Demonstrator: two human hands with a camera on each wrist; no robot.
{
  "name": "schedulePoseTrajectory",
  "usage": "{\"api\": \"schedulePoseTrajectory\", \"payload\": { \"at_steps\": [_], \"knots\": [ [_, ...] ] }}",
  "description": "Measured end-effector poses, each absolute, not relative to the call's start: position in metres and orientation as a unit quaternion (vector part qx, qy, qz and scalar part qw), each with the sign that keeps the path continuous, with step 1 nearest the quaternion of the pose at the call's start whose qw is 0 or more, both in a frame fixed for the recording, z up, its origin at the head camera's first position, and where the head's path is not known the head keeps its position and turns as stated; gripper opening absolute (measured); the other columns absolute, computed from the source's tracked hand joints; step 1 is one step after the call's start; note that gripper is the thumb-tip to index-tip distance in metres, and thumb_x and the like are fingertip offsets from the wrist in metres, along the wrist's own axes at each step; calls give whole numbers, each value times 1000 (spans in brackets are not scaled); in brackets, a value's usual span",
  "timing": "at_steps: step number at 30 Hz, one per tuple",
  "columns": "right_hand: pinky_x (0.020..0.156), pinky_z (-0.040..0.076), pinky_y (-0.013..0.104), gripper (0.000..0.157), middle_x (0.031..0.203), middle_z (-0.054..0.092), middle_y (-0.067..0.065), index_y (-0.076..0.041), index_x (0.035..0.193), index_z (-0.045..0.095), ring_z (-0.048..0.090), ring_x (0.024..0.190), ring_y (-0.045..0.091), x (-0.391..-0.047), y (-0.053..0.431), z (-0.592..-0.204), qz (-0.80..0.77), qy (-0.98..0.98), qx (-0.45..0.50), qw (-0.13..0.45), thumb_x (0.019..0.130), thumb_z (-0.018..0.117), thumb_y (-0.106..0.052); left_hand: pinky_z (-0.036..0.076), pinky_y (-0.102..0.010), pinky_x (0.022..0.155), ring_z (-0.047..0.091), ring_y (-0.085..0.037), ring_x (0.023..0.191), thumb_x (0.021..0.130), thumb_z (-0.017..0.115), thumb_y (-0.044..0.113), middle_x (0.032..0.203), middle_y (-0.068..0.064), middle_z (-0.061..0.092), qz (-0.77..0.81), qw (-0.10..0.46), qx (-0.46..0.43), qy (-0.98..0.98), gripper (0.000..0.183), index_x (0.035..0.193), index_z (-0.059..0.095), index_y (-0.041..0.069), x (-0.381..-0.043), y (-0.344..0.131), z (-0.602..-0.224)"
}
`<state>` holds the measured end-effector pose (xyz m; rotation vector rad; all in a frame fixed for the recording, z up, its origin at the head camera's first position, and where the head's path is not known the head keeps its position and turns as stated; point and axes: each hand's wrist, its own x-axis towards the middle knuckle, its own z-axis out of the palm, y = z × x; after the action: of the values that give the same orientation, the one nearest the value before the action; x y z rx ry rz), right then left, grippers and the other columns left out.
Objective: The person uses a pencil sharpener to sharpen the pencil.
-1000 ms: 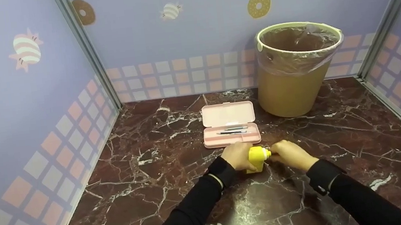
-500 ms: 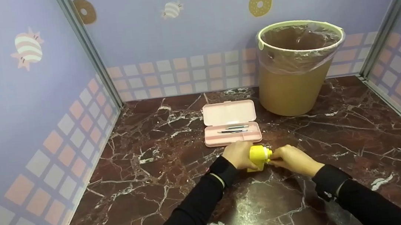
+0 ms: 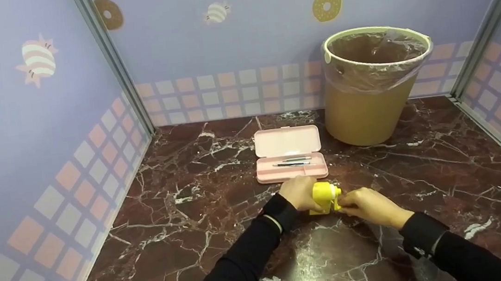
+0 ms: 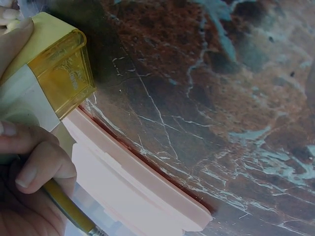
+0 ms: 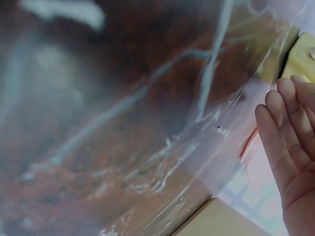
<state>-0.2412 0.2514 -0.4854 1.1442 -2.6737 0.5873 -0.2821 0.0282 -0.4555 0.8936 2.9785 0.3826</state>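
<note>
A yellow crank pencil sharpener (image 3: 324, 191) stands on the marbled tabletop, its crank facing right. My left hand (image 3: 300, 194) grips its body from the left. In the left wrist view the sharpener's clear yellow drawer (image 4: 66, 73) shows beyond the fingers, and a yellow pencil (image 4: 66, 206) with a metal ferrule lies under my curled left fingers. From the right, my right hand (image 3: 371, 204) pinches the crank handle (image 3: 337, 206), whose arm points downward. Just behind the sharpener lies an open pink pencil case (image 3: 291, 173) with several pencils (image 3: 292, 164) in it.
A tall tan bin (image 3: 369, 114) with a clear plastic liner stands at the back right. Patterned panels (image 3: 222, 45) close off the back and both sides of the dark marbled table (image 3: 208, 266).
My right hand has moved down and slightly right, and the crank arm has swung downward with it. The left hand and the sharpener's body have stayed in place.
</note>
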Motion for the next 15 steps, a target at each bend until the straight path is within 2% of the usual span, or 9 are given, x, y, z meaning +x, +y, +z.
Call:
{"api": "schedulePoseTrajectory", "payload": {
  "at_steps": [5,15],
  "knots": [
    [66,56,31,4,84,76,-2,-13,88,76,70,74,12,-230,254,-483,176,-904,376,98,88,76,-9,55,-36,66,69,-20,80,64,94,43,93,-4,75,121,4,287,950,52,96,69,11,-281,29,-455],
    [66,57,30,5,85,74,-3,-12,90,76,69,74,9,-220,254,-476,160,-895,391,140,86,79,-11,57,-37,69,71,-22,85,64,93,42,95,-6,76,117,5,291,950,52,97,69,11,-282,28,-456]
  ]
}}
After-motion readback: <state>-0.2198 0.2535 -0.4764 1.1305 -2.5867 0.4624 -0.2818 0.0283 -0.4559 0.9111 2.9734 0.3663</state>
